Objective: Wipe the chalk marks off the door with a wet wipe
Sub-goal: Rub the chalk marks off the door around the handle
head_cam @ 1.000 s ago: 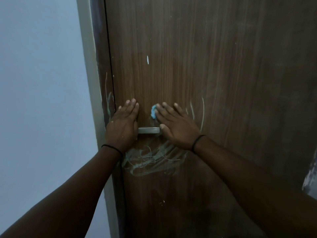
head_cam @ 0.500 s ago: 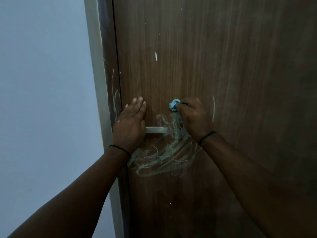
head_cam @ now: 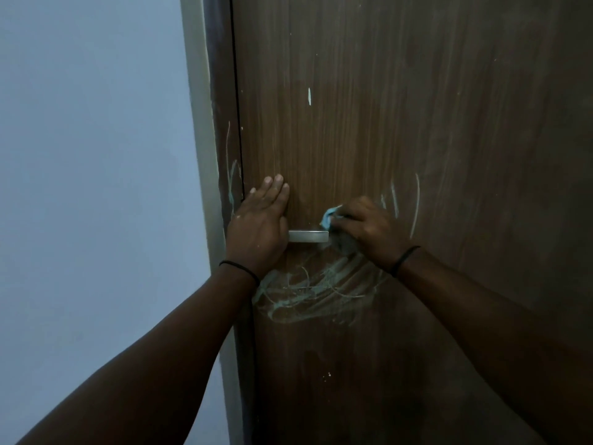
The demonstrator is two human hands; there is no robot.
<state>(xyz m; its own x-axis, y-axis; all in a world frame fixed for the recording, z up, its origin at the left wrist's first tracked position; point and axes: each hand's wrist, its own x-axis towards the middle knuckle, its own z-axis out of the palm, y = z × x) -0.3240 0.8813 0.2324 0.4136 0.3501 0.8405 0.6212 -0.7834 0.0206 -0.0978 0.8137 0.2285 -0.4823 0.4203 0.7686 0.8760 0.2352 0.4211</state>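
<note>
my left hand (head_cam: pixel 261 226) lies flat on the door (head_cam: pixel 417 123), right hand (head_cam: pixel 369 229) clutching the wipe (head_cam: pixel 328 218) beside the handle (head_cam: pixel 308 236), chalk (head_cam: pixel 321 290) below.

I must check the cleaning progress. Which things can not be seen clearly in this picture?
- Head view: most of the wet wipe is hidden inside the right hand; only a blue corner shows.
- The base of the door handle is hidden behind the left hand.
- The door is cut off by the top, right and bottom edges.
- The dim right side may hide faint chalk marks.
</note>
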